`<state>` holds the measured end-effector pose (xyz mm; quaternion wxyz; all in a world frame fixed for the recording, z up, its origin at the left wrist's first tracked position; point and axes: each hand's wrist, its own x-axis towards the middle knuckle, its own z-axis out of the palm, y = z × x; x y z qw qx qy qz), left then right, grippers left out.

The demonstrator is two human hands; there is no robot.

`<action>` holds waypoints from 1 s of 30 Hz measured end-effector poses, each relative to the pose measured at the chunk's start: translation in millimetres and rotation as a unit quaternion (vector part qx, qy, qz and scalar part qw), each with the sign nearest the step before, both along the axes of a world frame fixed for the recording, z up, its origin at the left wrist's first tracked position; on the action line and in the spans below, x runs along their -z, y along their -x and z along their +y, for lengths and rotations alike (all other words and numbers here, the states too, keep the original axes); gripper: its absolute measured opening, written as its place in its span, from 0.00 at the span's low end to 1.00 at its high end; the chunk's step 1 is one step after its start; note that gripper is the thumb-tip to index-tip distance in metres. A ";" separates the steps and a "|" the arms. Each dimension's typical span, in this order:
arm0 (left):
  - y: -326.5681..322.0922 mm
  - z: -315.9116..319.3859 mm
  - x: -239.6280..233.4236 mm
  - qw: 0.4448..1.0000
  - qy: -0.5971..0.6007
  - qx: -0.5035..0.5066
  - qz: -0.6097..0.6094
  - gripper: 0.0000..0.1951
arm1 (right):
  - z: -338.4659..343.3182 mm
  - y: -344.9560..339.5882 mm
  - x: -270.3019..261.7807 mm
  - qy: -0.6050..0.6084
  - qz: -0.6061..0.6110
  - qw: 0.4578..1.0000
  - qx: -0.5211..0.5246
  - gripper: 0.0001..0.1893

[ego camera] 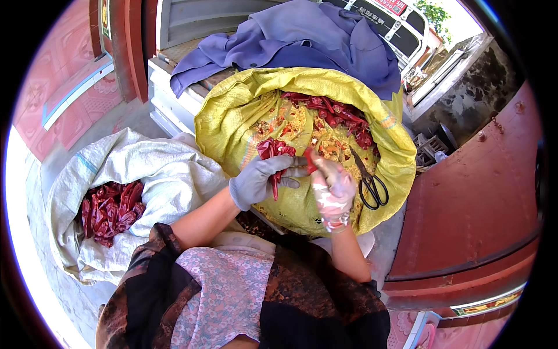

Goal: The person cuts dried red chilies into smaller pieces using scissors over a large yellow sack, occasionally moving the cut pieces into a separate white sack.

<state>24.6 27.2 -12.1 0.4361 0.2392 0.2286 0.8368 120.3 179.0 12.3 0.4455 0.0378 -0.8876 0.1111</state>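
My left hand (263,176), in a grey glove, grips a bunch of dried red chillies (273,148) above the yellow woven sack (226,126). Facing it is my right hand (333,185), in a pink and white patterned glove with a red fingertip that looks blurred. The thumb and fingers of the right hand are close together; whether a chilli is between them I cannot tell. Black-handled scissors (372,189) lie on the sack to the right of that hand. Yellow seeds (296,124) and more dried chillies (335,111) spread over the sack's inner surface.
A white woven sack (174,174) at left holds dried red chillies (111,209). Behind the yellow sack, a blue-purple garment (296,39) drapes over a vehicle's metal bed (170,104). A large dark-red metal panel (471,187) rises at right.
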 end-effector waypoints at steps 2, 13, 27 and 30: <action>-3.5 5.2 -1.9 1.000 0.009 -0.018 -0.016 0.10 | -13.3 1.1 9.9 -0.041 -0.028 0.999 0.002 0.13; 6.6 -0.6 4.5 0.925 0.123 -0.191 0.305 0.08 | -26.8 4.9 -27.1 0.261 -0.078 0.959 -0.076 0.08; 3.9 3.2 5.8 0.968 0.036 -0.140 0.208 0.05 | -30.2 17.6 -8.9 0.158 0.000 0.982 -0.102 0.05; -4.6 1.8 -2.1 0.983 0.010 -0.103 0.153 0.12 | -26.5 22.2 1.4 0.226 -0.010 0.967 -0.115 0.04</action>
